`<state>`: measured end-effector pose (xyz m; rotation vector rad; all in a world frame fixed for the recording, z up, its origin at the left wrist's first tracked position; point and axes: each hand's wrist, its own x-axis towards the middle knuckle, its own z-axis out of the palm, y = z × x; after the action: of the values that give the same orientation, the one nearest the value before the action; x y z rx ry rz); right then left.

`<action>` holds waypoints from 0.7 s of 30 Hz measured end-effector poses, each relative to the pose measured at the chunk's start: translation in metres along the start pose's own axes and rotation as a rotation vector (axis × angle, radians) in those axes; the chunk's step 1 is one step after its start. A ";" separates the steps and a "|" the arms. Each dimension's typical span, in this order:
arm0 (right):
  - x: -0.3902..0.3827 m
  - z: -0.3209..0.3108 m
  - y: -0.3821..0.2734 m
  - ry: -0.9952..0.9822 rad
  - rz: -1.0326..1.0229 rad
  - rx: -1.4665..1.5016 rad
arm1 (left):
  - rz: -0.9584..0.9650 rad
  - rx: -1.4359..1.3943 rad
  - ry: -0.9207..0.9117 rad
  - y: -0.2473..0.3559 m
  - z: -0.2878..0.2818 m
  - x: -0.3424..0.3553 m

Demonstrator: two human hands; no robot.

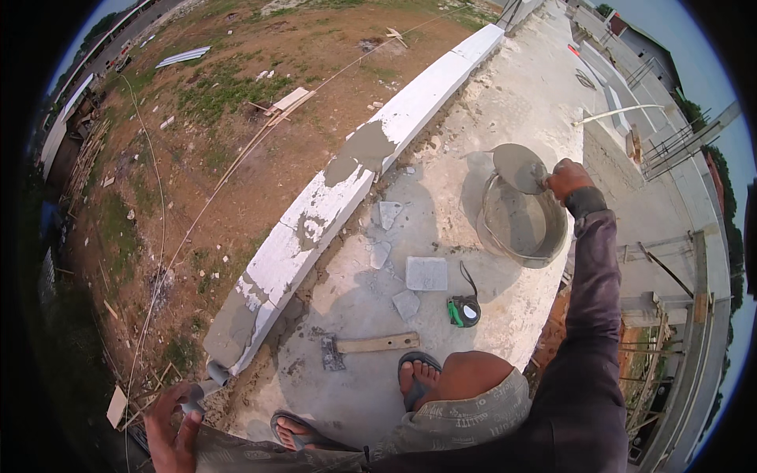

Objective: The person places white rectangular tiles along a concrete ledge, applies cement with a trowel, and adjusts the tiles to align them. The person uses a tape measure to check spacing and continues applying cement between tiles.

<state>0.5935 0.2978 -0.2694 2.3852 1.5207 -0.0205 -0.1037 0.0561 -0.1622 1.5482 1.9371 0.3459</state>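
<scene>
My right hand (569,180) is closed around the handle of a trowel, its mortar-coated blade (518,167) over the rim of a bucket (487,236). Wet grey mortar (527,221) lies in the bucket. At the lower left, my left hand (172,426) curls round a grey pipe piece (194,405), partly hidden by the fingers. Beside it, a grey pipe end (218,372) meets the near end of a low wall of white blocks (315,213). Mortar patches (359,152) cover parts of the wall top.
On the concrete slab (347,299) lie a wooden-handled hammer (377,343), a green and black tape measure (464,310), a square pale block (426,273) and several broken pieces. The slab drops off on the right, and bare ground (236,118) lies far below beyond the wall.
</scene>
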 end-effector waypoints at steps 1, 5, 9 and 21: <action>-0.023 0.008 0.010 -0.022 -0.017 0.001 | 0.006 -0.051 0.047 0.001 0.004 0.001; -0.080 0.039 -0.004 0.216 0.164 0.095 | 0.099 0.062 0.024 0.003 0.008 0.007; -0.092 0.034 0.007 0.190 0.130 0.071 | 0.135 0.098 0.043 0.008 0.006 0.005; -0.075 0.090 0.096 -0.172 0.250 0.978 | 0.253 0.106 0.043 0.006 -0.009 -0.001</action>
<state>0.6595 0.1701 -0.3171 3.1415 1.2647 -1.1092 -0.1043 0.0588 -0.1520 1.8758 1.8193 0.3896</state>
